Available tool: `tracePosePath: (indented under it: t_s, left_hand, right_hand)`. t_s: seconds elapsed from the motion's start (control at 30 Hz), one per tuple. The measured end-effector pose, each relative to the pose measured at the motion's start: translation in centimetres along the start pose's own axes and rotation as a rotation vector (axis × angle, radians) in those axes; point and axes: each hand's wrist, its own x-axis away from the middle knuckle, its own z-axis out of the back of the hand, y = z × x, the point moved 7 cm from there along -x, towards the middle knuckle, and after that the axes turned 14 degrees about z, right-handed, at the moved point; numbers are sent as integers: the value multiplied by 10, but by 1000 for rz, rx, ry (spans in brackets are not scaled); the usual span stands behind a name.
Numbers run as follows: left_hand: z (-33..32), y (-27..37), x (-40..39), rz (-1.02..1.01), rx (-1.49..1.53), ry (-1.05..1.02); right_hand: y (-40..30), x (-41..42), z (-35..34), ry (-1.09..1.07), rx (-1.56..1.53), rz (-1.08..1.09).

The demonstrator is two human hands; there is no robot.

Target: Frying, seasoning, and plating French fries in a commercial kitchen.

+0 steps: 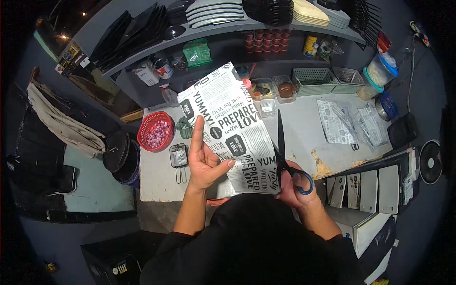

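A printed sheet of food wrapping paper (231,131) is held up over the white worktop. My left hand (208,158) is at its left side, index finger extended and thumb over the printed face, with the paper between thumb and the fingers. My right hand (299,185) grips scissors (283,156) with black blades and a blue-lined handle; the blades point away from me along the paper's right edge. Whether they are parted is unclear. Below the left part of the sheet, a small wire basket (179,156) lined with printed paper rests on the worktop.
A red basket of chopped onion (156,132) stands left. Printed paper sheets in plastic (336,123) lie right, near green baskets (313,82). Clear food containers (263,87) stand at the back, under a shelf of stacked plates (215,12). The worktop's front edge (320,167) is chipped.
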Motion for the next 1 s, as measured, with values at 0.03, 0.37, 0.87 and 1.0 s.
tracePosePath:
  t_s: [0.03,0.37,0.87,1.0]
  left_hand:
    - [-1,0,0,-19,-8,-19]
    - [-1,1,3,-40,-33,21]
    - [-7,-10,12,44,-48,-143]
    - [-11,-12,17,66,-78,-167]
  right_hand:
    - [-1,-1,2,-7,0,-11]
    - [-1,5,6,23,341,20]
    - [-3,-12,-10,-51,139,82]
    - [-10,-18,-12,-106,264,84]
